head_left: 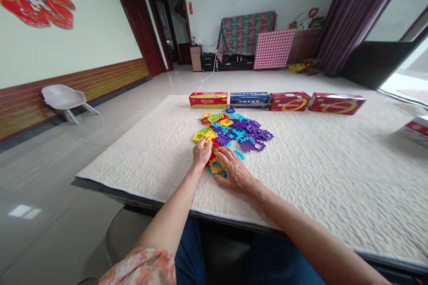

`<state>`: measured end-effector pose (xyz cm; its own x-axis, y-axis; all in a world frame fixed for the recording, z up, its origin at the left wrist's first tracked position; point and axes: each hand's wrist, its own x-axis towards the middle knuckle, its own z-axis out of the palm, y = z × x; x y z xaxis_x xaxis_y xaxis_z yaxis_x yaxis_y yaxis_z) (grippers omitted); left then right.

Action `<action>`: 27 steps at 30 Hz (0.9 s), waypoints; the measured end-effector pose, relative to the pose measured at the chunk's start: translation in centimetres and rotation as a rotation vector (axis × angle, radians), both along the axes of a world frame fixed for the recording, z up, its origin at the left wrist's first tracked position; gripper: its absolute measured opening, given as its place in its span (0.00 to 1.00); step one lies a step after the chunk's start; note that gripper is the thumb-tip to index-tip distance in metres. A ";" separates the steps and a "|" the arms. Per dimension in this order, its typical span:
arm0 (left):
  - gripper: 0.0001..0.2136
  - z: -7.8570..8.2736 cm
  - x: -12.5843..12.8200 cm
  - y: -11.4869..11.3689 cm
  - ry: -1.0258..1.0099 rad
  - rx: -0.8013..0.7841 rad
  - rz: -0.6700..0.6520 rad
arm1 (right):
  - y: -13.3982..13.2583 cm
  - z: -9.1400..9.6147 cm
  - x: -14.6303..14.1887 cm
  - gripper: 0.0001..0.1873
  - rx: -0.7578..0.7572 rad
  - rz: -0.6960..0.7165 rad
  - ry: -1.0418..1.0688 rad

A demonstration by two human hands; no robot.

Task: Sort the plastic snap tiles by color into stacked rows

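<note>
A heap of flat plastic interlocking pieces (pixel 234 131) in yellow, green, red, blue and purple lies on a cream quilted cloth (pixel 317 164) over the table. My left hand (pixel 201 152) is at the near left edge of the heap, fingers curled and pinched on a yellow piece (pixel 204 135). My right hand (pixel 234 170) lies flat beside it, fingers stretched out over a yellow and blue piece (pixel 216 167) at the heap's near end. Which pieces are joined I cannot tell.
Several long boxes stand in a row at the table's far edge: a red-yellow one (pixel 207 99), a blue one (pixel 249 99) and two red ones (pixel 289 101). Another box (pixel 414 130) sits at the right. A white chair (pixel 63 98) stands by the left wall.
</note>
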<state>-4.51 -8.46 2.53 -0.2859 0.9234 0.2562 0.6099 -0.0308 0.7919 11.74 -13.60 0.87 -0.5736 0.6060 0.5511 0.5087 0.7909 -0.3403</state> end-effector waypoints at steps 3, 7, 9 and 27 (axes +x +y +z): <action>0.14 -0.3 2.1 0.9 -0.026 0.032 0.005 | 0.7 -0.5 1.5 0.35 0.057 0.011 0.062; 0.12 -0.8 3.6 1.9 -0.025 0.133 -0.007 | 1.4 -1.1 2.3 0.29 0.064 -0.027 0.111; 0.12 -1.2 3.5 2.1 -0.032 0.177 -0.025 | 1.7 -1.1 2.0 0.25 0.050 -0.077 0.130; 0.12 -2.0 2.4 2.3 -0.191 0.215 -0.142 | 3.2 -0.4 1.5 0.11 -0.161 -0.255 0.330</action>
<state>-2.14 -6.14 0.50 -0.2201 0.8880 0.4036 0.4281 -0.2838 0.8580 13.26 -10.43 0.51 -0.2036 0.7984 0.5666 0.5245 0.5777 -0.6255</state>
